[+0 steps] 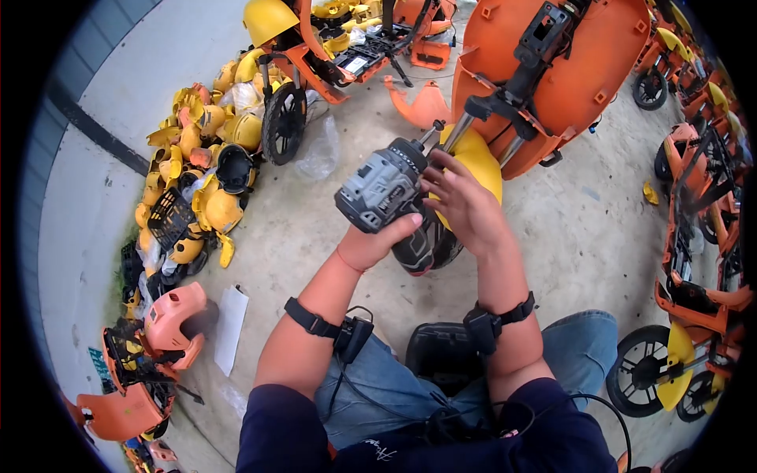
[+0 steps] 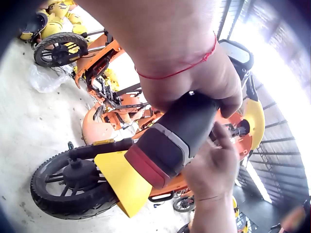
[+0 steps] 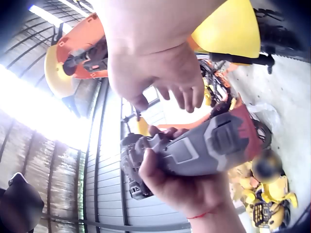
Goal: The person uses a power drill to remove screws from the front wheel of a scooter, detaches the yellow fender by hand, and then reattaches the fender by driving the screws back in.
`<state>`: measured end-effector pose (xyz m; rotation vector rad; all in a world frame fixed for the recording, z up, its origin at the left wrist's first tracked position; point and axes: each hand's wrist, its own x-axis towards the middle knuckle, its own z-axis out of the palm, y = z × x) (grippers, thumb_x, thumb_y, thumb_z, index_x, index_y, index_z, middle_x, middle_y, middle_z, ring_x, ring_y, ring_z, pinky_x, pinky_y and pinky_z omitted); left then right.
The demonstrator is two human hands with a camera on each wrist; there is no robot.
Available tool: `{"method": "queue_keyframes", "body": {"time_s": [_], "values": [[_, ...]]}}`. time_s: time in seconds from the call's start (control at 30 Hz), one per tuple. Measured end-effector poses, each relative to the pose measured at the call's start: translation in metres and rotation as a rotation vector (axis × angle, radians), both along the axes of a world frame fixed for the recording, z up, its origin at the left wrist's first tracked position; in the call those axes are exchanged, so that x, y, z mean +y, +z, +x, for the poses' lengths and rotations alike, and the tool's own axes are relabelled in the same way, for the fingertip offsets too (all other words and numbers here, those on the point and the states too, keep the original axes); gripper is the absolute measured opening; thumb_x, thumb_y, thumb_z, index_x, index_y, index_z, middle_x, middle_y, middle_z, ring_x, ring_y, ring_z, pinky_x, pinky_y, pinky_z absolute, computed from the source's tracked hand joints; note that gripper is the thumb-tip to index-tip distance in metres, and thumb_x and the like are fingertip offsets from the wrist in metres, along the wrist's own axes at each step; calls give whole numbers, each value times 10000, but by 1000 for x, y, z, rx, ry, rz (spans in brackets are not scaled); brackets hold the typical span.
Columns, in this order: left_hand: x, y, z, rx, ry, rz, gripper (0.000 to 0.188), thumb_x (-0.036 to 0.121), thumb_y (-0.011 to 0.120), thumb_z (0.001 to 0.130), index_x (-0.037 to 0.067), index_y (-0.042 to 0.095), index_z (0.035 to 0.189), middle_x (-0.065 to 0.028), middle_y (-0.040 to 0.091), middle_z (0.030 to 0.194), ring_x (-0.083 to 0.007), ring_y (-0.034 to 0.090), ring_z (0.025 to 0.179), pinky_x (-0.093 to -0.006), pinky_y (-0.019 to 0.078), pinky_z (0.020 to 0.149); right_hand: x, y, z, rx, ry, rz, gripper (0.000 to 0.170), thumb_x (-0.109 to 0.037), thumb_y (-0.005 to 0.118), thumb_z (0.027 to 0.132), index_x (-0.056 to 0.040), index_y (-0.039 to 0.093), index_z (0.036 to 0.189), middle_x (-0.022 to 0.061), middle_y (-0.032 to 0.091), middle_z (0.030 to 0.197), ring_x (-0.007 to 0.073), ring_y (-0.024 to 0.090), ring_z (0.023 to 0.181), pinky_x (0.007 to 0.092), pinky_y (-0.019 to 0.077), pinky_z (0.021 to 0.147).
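Note:
My left hand [image 1: 371, 246] grips a grey and black cordless drill [image 1: 377, 189] by its handle, its nose pointing up and away. In the right wrist view, the left fingers and thumb wrap round the drill's handle [image 3: 180, 155], and the red-edged battery end [image 3: 248, 133] points right. A thin metal bit [image 1: 431, 132] sticks out of the front. My right hand [image 1: 471, 206] is beside the drill's nose, fingers loosely extended and holding nothing. Just beyond both hands stand a yellow fender [image 1: 479, 162] and the metal fork tubes [image 1: 459, 132] of an orange scooter.
A large orange body panel [image 1: 583, 55] rises ahead. Yellow helmets [image 1: 221, 211] lie heaped along the left wall. A white sheet [image 1: 231, 329] lies on the concrete floor [image 1: 292, 229] near a salmon scooter part [image 1: 175, 315]. Partly stripped orange scooters [image 1: 686, 276] line the right.

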<state>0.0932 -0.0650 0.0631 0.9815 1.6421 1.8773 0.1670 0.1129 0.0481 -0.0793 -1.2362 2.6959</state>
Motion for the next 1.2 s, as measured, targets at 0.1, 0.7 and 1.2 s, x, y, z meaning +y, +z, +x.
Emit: {"method": "queue_keyframes", "body": {"time_s": [0.1,0.7,1.2], "values": [[-4,-8,-8,-235,-93,24,504,116,715,808,44,587,1290,-53,638,1236,-174,606,1131,-338,485,999,-14,-37,-22,-218,256,-404,429,-392,471,1036,-48,574,1272,116,615,1204,212,601,1037,361,487,955],[-1,-54,-73,-460,-31,-42,520,146,829,818,49,623,1285,-50,676,1205,-166,617,1107,-339,476,1014,76,-21,-50,-402,-522,207,174,-160,598,943,-43,640,1064,16,590,835,117,496,649,261,399,561],[4,-118,-118,-695,76,-183,462,83,830,753,52,675,1187,-78,717,1125,-194,661,1013,-358,524,921,80,-40,-26,-436,-103,1980,966,-509,795,803,-79,322,1528,290,387,1463,453,513,1286,450,497,997]]}}
